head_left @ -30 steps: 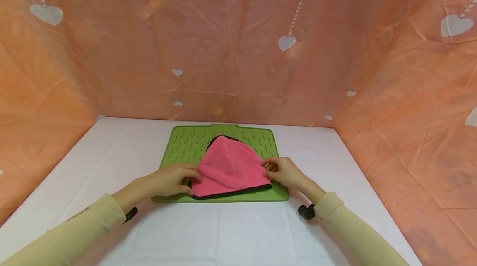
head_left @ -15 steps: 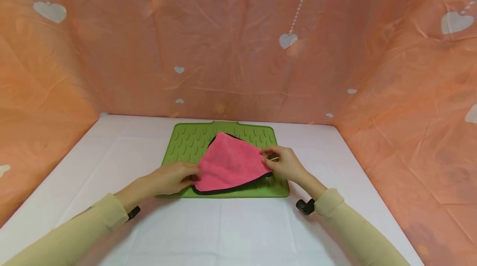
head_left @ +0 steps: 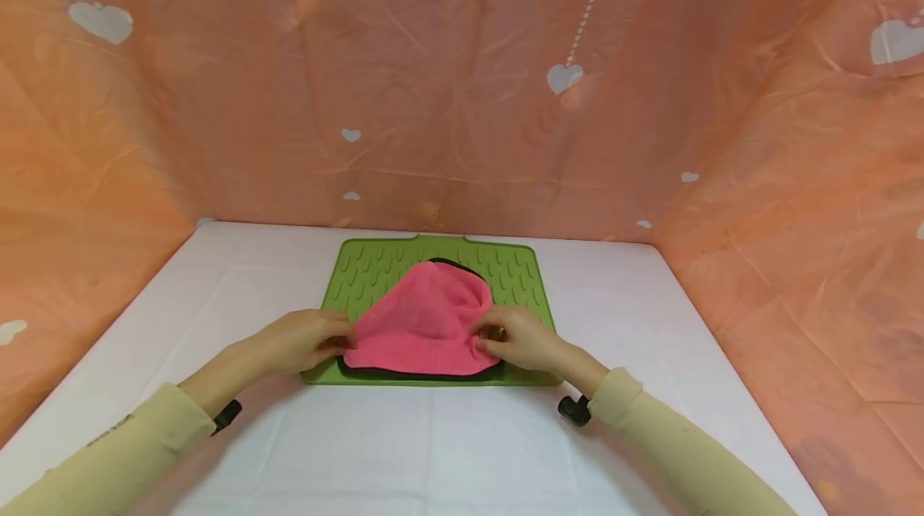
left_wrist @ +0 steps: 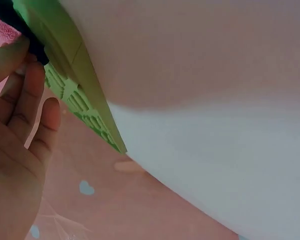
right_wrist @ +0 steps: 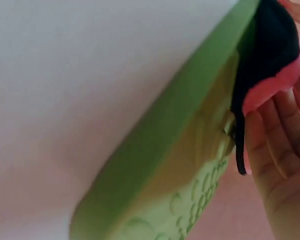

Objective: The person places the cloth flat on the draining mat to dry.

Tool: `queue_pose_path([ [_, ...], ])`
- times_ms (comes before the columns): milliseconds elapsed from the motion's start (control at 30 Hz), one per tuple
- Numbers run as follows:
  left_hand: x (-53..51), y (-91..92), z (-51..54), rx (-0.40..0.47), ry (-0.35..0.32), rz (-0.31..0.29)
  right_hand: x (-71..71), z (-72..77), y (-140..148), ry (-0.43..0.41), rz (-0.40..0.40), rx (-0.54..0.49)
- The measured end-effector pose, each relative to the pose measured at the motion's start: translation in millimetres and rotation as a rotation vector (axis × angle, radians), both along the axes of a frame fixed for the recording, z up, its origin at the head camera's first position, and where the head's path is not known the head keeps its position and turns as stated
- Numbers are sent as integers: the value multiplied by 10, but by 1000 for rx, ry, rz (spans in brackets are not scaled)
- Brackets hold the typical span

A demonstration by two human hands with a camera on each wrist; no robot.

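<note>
A pink cloth (head_left: 422,319) with a dark edging lies bunched on a green ridged mat (head_left: 364,275). At the cloth's near left corner my left hand (head_left: 299,339) pinches the dark edge between thumb and fingers; the left wrist view shows that corner of the cloth (left_wrist: 2,31) between them. My right hand (head_left: 523,338) grips the cloth near its right side, and a fold rises beside the fingers. In the right wrist view the pink cloth (right_wrist: 272,86) curls over the fingertips, with its dark border hanging above the mat (right_wrist: 160,135).
The mat rests on a white-covered table (head_left: 346,452). Orange sheeting with pale hearts (head_left: 462,99) stands behind the table and along both sides. A small dark device (head_left: 575,410) sits at the right wrist, another (head_left: 227,416) at the left.
Both hands have moved left with the cloth, the right hand also slightly nearer. The cloth's right side, stretched flat half a second ago, is now gathered into a fold.
</note>
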State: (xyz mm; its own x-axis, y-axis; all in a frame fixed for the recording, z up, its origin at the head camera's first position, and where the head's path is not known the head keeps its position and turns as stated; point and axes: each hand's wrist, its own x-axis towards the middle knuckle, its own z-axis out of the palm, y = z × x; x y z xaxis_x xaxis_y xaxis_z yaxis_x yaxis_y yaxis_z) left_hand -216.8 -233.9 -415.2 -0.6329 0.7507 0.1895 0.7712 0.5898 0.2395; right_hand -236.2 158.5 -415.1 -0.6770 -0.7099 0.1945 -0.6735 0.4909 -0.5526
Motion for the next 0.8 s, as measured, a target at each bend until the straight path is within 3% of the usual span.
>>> queue_pose_path([
  [133, -8, 6, 3, 0, -47, 34, -13, -25, -38, 20, 34, 41],
  [300, -46, 28, 84, 47, -136, 104, -63, 28, 9, -97, 0, -29],
  [367, -83, 63, 119, 90, -135, 137, -98, 70, 44, -119, -48, -64],
  [567, -299, 251, 207, 273, -76, 208, -321, 147, 105, -80, -266, -149],
  [667, -393, 366, 242, 343, -107, 247, -447, 130, 112, -94, -342, -157],
  [800, -471, 519, 278, 371, -174, 285, -590, 57, 97, -144, -377, -127],
])
